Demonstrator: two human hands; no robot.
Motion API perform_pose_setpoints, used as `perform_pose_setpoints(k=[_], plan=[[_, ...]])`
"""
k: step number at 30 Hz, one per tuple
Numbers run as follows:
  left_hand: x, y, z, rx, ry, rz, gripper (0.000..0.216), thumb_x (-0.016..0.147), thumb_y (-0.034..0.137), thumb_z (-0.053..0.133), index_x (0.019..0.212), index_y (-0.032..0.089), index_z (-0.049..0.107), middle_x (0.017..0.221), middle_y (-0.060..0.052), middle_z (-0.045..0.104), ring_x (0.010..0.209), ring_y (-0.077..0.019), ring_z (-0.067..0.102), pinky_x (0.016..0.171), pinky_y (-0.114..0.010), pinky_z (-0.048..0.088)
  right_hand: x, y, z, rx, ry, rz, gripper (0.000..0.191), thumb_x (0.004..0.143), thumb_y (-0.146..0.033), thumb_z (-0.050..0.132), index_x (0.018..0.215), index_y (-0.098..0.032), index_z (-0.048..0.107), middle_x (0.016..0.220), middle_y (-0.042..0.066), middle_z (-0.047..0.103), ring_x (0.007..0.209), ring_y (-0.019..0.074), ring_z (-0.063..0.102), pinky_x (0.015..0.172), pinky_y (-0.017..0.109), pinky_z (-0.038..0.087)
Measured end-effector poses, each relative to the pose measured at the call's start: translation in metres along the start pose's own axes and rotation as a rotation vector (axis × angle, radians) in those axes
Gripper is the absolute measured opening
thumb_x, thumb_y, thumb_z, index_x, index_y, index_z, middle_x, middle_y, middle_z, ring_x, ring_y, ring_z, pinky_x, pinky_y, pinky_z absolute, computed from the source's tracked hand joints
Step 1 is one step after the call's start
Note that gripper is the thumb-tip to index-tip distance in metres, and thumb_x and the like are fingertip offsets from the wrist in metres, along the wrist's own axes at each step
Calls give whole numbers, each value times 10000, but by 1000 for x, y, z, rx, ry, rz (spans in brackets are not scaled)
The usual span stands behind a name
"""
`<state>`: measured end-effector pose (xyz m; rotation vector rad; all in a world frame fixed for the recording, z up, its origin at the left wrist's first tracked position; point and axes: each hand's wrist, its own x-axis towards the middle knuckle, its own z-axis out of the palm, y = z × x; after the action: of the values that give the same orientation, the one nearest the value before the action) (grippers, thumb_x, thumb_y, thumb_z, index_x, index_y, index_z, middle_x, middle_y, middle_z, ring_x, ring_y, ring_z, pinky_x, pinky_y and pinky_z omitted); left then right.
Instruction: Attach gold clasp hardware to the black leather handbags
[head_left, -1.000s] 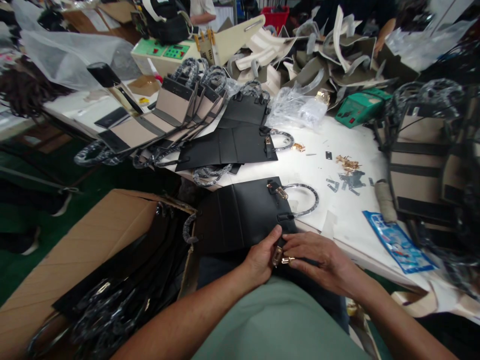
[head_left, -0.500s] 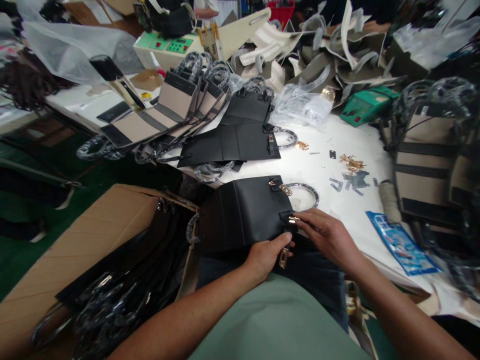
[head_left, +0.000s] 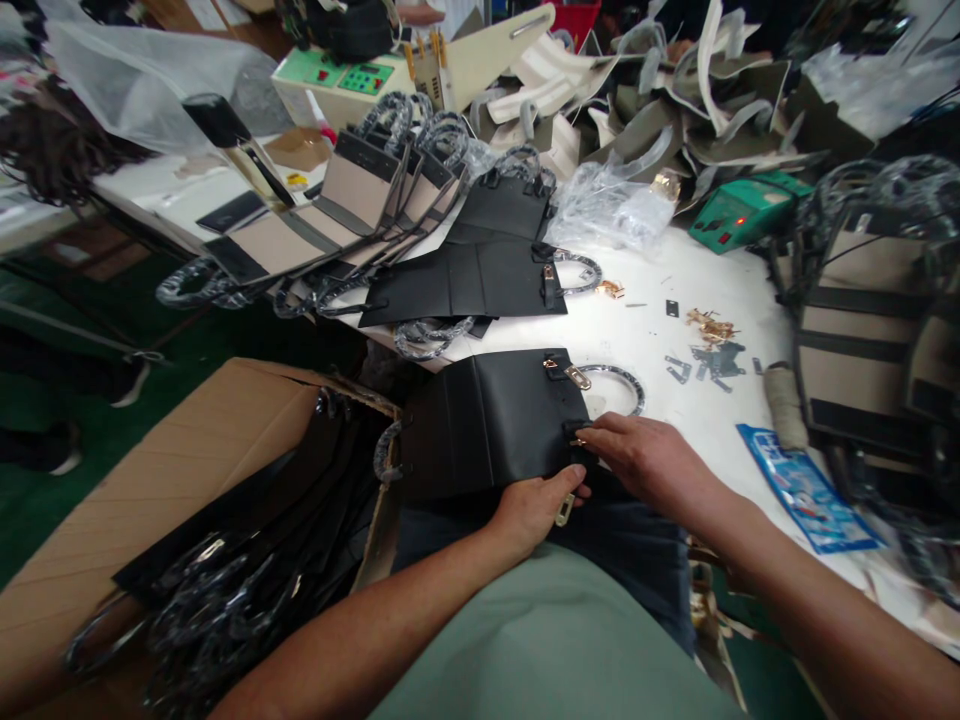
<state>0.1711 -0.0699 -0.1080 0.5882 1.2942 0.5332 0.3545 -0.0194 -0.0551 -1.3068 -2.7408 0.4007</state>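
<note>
A flat black bag panel [head_left: 495, 420] with a wrapped handle [head_left: 622, 380] lies at the near edge of the white table [head_left: 637, 330]. My left hand [head_left: 536, 510] is closed on the panel's near edge, with a small gold clasp piece [head_left: 564, 510] sticking out from its fingers. My right hand [head_left: 645, 458] pinches the black strap tab [head_left: 576, 432] on the panel's right side. A second gold clasp [head_left: 574, 377] is fixed near the panel's top corner.
More black panels [head_left: 469, 280] and beige-and-black panels [head_left: 352, 200] are stacked behind. Small metal parts [head_left: 705, 345] and a blue packet [head_left: 806, 490] lie to the right. A cardboard box [head_left: 187, 480] of black pieces stands at left. Green devices [head_left: 742, 210] and plastic wrap [head_left: 607, 210] sit farther back.
My right hand has moved up from beside my left hand to the strap tab on the panel. My left hand has kept hold of the panel's edge and the gold piece.
</note>
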Motion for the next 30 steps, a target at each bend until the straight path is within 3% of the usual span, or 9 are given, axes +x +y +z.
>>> perform_pose_setpoints(k=[7, 14, 21, 27, 30], plan=[[-1, 0, 1, -10, 23, -9, 442, 731, 569, 731, 801, 136, 789, 858, -85, 771, 825, -206, 675, 752, -276, 489, 14, -9, -11, -125, -105, -22, 272, 885, -100, 594, 1108, -204, 709, 953, 76, 696, 787, 206, 661, 637, 277, 443], [-5, 3, 1, -159, -23, 26, 371, 715, 495, 761, 748, 127, 778, 842, -100, 764, 764, -180, 656, 746, -279, 490, -1, 10, 9, 255, 103, 7, 252, 998, -195, 504, 1186, -219, 670, 1052, 52, 711, 882, 151, 675, 747, 227, 489], [-9, 6, 3, -279, -7, 29, 330, 672, 438, 810, 719, 114, 763, 795, -102, 748, 712, -162, 644, 728, -280, 505, 7, -1, 1, -42, 23, -121, 274, 899, -99, 588, 1116, -212, 712, 967, 68, 725, 838, 214, 673, 709, 290, 473], [-6, 3, 2, -193, 2, 61, 351, 702, 476, 777, 719, 126, 762, 781, -95, 750, 705, -171, 644, 718, -286, 504, 9, 1, -4, -34, -40, -109, 265, 914, -131, 584, 1136, -216, 702, 958, 57, 707, 848, 194, 661, 705, 275, 455], [-2, 0, 2, -164, -13, 78, 360, 715, 484, 764, 749, 126, 766, 794, -90, 754, 723, -177, 651, 738, -289, 505, 8, -2, -5, 15, -22, -59, 224, 966, -235, 555, 1138, -229, 699, 985, 54, 707, 877, 183, 660, 734, 267, 457]])
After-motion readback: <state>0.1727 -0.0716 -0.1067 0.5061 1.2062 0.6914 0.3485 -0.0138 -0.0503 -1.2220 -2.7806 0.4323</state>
